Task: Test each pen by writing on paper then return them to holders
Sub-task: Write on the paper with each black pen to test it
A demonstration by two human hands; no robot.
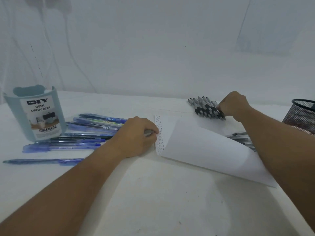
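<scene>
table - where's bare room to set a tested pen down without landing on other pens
Free: the wide near strip of table between the forearms, and the far stretch between the desk organizer and black pens. Crowded: blue pens by the organizer, and the paper with pens under its right edge.

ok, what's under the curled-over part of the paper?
Under the paper's folded flap, on its right, the ends of a few dark pens stick out. A column of handwritten "Test" lines shows at its left edge. Anything further under the flap is covered.

Both forearms are bare to the hands (136,135), no sleeves showing.
</scene>
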